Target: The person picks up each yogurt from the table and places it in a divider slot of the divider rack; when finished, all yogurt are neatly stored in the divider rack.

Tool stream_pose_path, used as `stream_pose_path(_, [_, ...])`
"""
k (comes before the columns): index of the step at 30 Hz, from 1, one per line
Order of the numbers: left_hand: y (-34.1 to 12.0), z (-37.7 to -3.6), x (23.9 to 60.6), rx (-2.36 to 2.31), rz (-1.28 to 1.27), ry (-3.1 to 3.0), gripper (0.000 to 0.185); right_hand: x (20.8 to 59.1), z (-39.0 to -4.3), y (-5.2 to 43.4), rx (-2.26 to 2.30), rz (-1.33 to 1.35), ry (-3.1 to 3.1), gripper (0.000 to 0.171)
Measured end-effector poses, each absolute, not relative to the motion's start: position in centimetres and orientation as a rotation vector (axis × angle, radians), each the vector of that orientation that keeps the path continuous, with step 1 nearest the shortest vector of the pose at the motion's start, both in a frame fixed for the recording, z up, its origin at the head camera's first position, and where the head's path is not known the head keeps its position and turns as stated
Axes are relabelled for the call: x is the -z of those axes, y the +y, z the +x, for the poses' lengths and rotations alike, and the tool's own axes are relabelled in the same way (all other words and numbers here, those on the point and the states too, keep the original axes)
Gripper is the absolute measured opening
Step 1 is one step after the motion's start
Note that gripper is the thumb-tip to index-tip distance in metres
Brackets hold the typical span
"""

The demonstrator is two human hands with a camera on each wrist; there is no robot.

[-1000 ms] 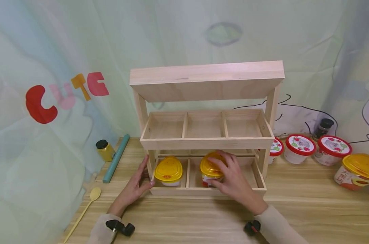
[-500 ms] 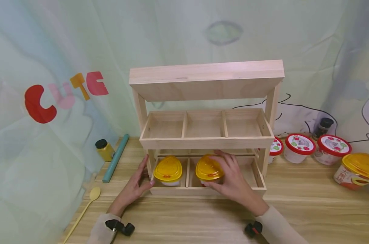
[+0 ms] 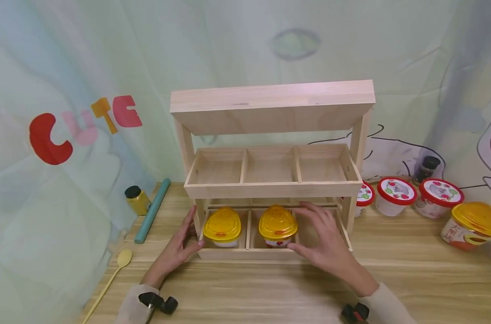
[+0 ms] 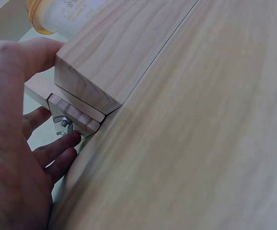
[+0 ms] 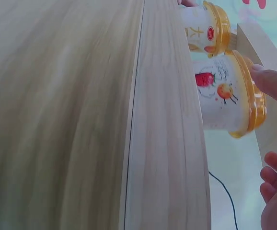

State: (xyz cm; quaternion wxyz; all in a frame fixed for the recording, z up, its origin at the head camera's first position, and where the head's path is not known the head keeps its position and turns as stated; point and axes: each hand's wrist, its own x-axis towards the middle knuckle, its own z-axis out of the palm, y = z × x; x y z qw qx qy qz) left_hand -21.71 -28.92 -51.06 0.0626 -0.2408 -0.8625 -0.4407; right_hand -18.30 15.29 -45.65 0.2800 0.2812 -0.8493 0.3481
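Note:
A wooden tiered rack (image 3: pixel 270 191) stands on the table, with compartments in two levels. Two tubs with yellow lids sit upright in its lower tier: the left tub (image 3: pixel 222 225) in the left compartment, the other tub (image 3: pixel 278 226) in the middle one. My left hand (image 3: pixel 176 247) holds the rack's lower left corner; in the left wrist view, its thumb lies on the front corner and its fingers (image 4: pixel 57 153) bend round the side by wing nuts. My right hand (image 3: pixel 325 240) is just right of the middle tub, thumb and fingers spread, gripping nothing.
Several red-lidded tubs (image 3: pixel 397 196) stand right of the rack, beside another yellow-lidded tub (image 3: pixel 474 226) and a black-capped jar (image 3: pixel 427 169). At left are a yellow jar (image 3: pixel 138 201), a teal rod (image 3: pixel 152 211) and a yellow spoon (image 3: pixel 115 270). A printed curtain hangs behind.
The middle tub has turned and shifted slightly left in its compartment. My right hand has let go of it and drawn back to the right. My left hand has stayed at the corner.

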Motion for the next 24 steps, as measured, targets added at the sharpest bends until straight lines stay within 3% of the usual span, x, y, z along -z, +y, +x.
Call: stream_pose_path(24, [-29.0, -21.7, 51.1, 1.329, -0.754, -2.589, 0.102, 45.7, -16.3, 22.0, -0.881, 0.635, -2.272, 0.091])
